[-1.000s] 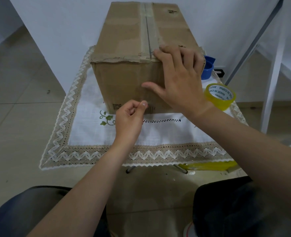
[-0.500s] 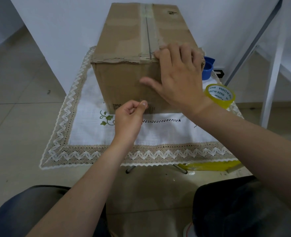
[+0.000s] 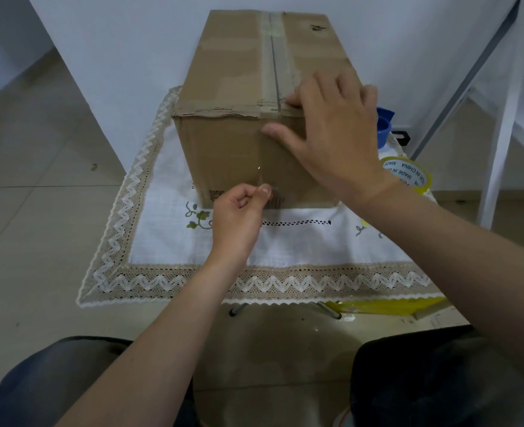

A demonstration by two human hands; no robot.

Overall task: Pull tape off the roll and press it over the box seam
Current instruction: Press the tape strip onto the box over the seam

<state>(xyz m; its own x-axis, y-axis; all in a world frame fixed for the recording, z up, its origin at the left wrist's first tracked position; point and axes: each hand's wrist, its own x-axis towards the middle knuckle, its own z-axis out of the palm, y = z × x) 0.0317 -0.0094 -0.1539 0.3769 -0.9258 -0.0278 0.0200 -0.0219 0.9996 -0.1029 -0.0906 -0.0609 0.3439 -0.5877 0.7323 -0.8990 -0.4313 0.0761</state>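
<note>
Two hands: I see both of mine at the near end of the cardboard box [image 3: 239,87], which stands on a white lace-edged cloth [image 3: 300,241].
Change since half a second ago: my right hand [image 3: 331,131] sits a touch further left and lower along the top near edge; its fingertips are now right at the seam [image 3: 273,57]. My left hand has barely shifted, and the box and roll lie where they were.
Right hand: spread flat, fingers on the box's top near corner over the end of the seam, thumb stretched left across the front face. It presses down and grips nothing that I can make out.
Left hand [image 3: 239,214]: closed to a pinch, thumb against forefinger, low in front of the box's front face. It holds the lower end of a clear tape strip [image 3: 259,171].
Tape strip: almost see-through; I pick it out only by a faint glint running up the front face from the pinch toward the top edge. Whether it already sticks to the cardboard I cannot tell.
Tape roll [image 3: 407,174]: yellow, lying on the cloth right of the box, just behind my right wrist, untouched by either hand.
Blue object [image 3: 384,127]: behind the roll, partly hidden by my right hand.
</note>
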